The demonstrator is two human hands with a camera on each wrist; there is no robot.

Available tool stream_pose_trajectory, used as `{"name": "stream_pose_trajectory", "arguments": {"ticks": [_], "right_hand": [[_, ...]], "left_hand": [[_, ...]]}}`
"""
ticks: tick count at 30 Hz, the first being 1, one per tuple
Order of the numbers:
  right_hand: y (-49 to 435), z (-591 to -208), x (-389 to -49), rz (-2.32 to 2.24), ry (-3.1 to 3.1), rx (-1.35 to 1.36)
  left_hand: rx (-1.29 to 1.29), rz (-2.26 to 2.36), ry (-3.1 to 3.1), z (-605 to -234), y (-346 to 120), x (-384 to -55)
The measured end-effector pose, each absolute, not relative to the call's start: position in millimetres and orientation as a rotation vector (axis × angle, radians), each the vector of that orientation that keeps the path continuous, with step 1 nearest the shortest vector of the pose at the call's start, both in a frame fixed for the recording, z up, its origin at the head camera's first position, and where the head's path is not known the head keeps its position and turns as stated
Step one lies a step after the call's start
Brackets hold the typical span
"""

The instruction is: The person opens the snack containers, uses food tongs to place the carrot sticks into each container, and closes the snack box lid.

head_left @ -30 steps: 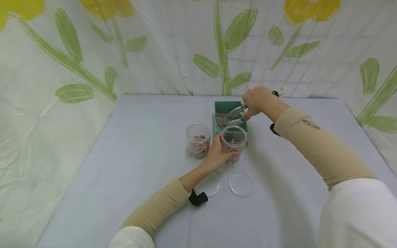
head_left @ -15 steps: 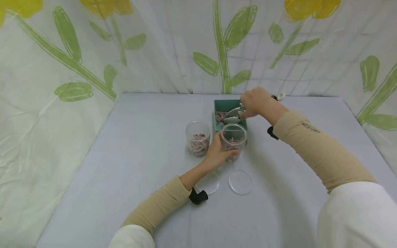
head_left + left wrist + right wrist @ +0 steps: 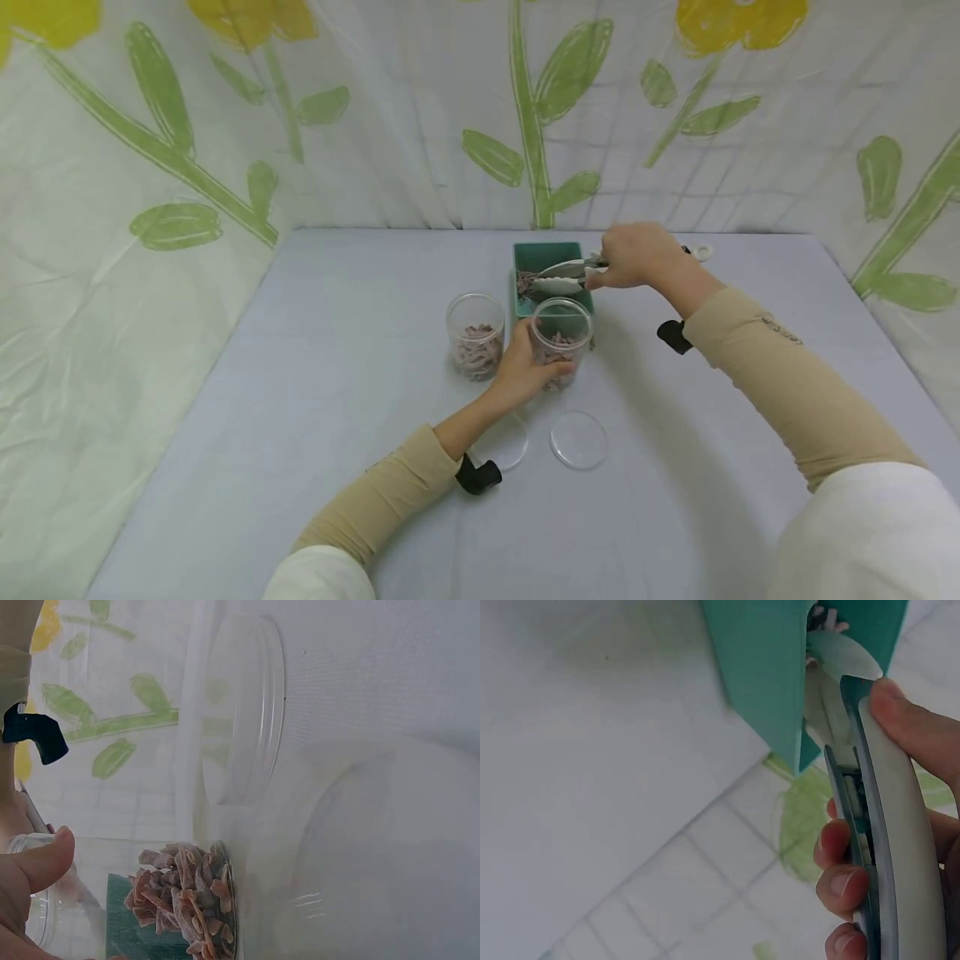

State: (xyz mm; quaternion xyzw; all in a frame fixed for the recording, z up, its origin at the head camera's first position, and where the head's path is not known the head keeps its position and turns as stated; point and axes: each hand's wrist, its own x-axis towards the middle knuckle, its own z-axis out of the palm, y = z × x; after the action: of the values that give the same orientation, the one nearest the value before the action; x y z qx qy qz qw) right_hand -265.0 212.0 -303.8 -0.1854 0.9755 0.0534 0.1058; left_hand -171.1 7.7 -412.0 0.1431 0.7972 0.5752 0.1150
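Note:
My right hand (image 3: pixel 637 254) grips a pair of tongs (image 3: pixel 900 847), whose pale tips reach into a green rectangular box (image 3: pixel 547 252). Brownish-pink dried strips (image 3: pixel 525 283) lie in that box, partly covered by the tongs. My left hand (image 3: pixel 521 367) holds a clear round jar (image 3: pixel 561 321) from its left side, just in front of the box. Strips (image 3: pixel 184 896) fill the lower part of this jar in the left wrist view. Close by on the left stands a second clear jar (image 3: pixel 476 333), also part filled with strips.
Two clear round lids lie nearer me on the pale table (image 3: pixel 337 350): the right lid (image 3: pixel 579 440) in full view, the left lid (image 3: pixel 506 442) partly behind my wrist. A flower-painted curtain (image 3: pixel 420 117) hangs behind the table's far edge.
The tongs dip lower in the box, then shift slightly right with my right hand and forearm. My left hand stays on the jar.

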Motion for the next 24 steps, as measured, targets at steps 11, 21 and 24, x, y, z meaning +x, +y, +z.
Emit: {"name": "stream_pose_trajectory", "arguments": {"ticks": [11, 21, 24], "right_hand": [[261.1, -303.5, -241.1, -0.339, 2.907, -0.351], [287.5, -292.1, -200.5, -0.885, 2.874, -0.171], [289.8, -297.7, -187.0, -0.991, 2.841, -0.199]], "left_hand": [[0.418, 1.68, 2.339, -413.4, 8.2, -171.1], [0.411, 1.676, 2.335, -413.5, 7.0, -171.6], [0.411, 1.677, 2.33, -413.9, 7.0, -172.1]]}}
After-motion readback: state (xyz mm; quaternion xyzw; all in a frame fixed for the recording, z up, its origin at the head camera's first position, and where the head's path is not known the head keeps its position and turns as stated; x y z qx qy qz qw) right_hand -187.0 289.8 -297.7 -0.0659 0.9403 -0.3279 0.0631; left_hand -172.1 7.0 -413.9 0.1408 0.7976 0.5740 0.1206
